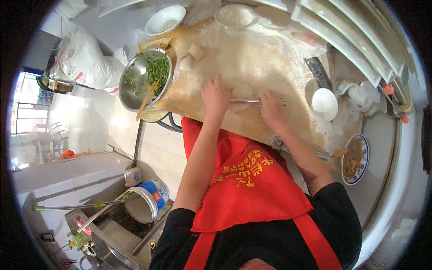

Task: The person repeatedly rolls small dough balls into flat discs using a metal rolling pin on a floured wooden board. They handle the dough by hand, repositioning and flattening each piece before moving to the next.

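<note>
A thin metal rolling pin [245, 100] lies across a flat sheet of dough [239, 88] on a floured wooden board [270, 60]. My left hand [216, 98] covers the pin's left end, its fingers stretched forward beside the dough's left edge. Over the pin's right part rests my right hand [271, 109], with the tip sticking out past it. Two pale dough pieces, one squarish [196, 52] and one nearer [185, 63], sit at the board's upper left.
Left of the board stands a steel bowl [126, 91] of chopped greens with chopsticks [148, 98]. A cleaver [318, 72] and white bowl [324, 104] lie right. Flour fills a bowl [236, 17] at the back. A patterned dish [354, 160] and a bucket [145, 200] are lower.
</note>
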Motion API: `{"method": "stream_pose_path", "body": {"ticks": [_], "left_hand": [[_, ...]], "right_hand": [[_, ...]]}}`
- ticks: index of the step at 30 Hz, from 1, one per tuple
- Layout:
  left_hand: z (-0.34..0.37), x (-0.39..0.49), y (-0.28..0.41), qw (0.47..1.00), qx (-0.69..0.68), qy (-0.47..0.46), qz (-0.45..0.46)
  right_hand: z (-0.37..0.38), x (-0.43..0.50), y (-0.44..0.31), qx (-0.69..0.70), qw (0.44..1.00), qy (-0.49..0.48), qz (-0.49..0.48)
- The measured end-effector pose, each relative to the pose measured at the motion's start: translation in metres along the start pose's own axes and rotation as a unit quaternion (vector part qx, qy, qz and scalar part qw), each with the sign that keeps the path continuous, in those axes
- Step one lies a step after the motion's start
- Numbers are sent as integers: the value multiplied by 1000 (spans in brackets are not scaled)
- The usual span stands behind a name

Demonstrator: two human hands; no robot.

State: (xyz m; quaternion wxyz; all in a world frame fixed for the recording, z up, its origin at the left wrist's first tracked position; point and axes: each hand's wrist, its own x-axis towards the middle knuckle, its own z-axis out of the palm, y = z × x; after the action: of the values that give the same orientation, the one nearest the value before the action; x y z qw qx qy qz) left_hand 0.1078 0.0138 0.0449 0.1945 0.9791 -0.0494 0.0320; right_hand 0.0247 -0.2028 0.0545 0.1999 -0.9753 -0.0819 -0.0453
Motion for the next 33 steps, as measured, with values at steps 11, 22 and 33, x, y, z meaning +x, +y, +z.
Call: {"method": "stream_pose_path", "body": {"ticks": [11, 22, 33], "left_hand": [[19, 34, -82, 859, -477, -11, -187], [7, 43, -12, 956, -282, 20, -76], [-3, 260, 52, 988, 11, 69, 138]], "right_hand": [[-46, -33, 36, 250, 957, 107, 104], [-17, 23, 66, 564, 753, 35, 337], [5, 26, 72, 418, 843, 57, 333]]}}
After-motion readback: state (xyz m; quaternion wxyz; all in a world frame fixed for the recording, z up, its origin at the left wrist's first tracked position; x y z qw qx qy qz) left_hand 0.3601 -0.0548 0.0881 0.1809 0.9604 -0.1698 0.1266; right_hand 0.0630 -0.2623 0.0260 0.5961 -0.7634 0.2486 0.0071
